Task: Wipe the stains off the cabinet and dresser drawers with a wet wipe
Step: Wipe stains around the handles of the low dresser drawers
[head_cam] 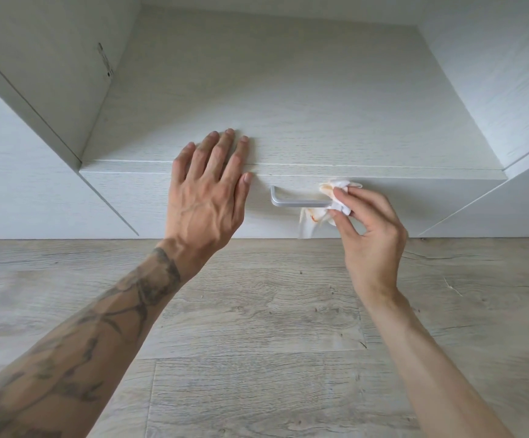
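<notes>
A white wood-grain drawer front (149, 203) sits below a white shelf top (288, 105). My left hand (208, 191) lies flat with straight fingers over the shelf's front edge and the drawer's upper part. My right hand (367, 229) pinches a crumpled white wet wipe (336, 197) with orange-brown smears, held against the right end of the silver bar handle (295, 202) on the drawer. Part of the wipe hangs below the handle. The handle's right end is hidden by the wipe.
White cabinet side panels rise at the left (35, 77) and right (510, 74). A small metal fitting (105, 61) is on the left inner wall. Light grey wood-plank floor (257, 343) runs below the drawer.
</notes>
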`<act>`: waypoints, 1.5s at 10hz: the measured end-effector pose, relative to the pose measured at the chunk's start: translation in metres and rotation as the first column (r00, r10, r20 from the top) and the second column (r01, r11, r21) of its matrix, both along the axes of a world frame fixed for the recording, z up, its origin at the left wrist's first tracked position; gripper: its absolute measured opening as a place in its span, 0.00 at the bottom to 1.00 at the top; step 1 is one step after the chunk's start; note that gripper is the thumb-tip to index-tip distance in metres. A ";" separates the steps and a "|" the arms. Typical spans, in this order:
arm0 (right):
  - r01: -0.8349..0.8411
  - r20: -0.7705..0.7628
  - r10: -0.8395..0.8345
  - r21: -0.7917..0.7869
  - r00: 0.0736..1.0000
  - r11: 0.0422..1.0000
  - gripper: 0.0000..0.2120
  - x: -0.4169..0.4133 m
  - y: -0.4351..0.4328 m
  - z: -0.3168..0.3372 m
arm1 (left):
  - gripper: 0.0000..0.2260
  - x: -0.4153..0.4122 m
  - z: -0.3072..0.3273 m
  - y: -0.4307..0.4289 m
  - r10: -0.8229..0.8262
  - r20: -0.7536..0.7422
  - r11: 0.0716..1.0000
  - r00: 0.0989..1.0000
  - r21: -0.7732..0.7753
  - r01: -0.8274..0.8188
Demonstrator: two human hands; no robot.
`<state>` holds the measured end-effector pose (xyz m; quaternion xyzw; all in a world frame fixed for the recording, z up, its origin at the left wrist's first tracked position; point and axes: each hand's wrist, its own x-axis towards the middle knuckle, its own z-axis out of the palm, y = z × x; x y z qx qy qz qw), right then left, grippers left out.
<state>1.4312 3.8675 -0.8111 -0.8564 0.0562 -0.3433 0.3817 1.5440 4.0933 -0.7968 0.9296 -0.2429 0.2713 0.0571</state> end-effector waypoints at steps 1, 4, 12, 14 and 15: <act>-0.036 0.022 0.039 -0.129 0.999 0.991 0.17 0.002 -0.008 0.003 | 0.24 0.000 0.000 0.000 0.001 -0.001 1.000 1.000 0.003 -0.001; -0.158 0.069 0.195 -0.364 0.978 0.918 0.09 0.016 -0.010 0.012 | 0.24 0.001 -0.001 0.001 0.012 -0.007 1.000 1.000 0.017 -0.012; -0.096 0.064 0.135 -0.423 0.989 0.901 0.11 0.014 -0.015 0.000 | 0.25 -0.009 0.011 0.000 0.018 -0.106 0.999 0.994 0.043 -0.014; -0.069 0.037 0.087 -0.346 0.996 0.936 0.10 0.001 -0.023 0.015 | 0.25 -0.021 0.025 0.005 0.035 -0.206 0.997 0.978 0.075 -0.020; -0.069 0.023 0.079 -0.278 0.997 0.958 0.09 -0.002 -0.013 0.033 | 0.26 -0.035 0.033 0.021 0.067 -0.228 0.990 0.971 0.140 -0.036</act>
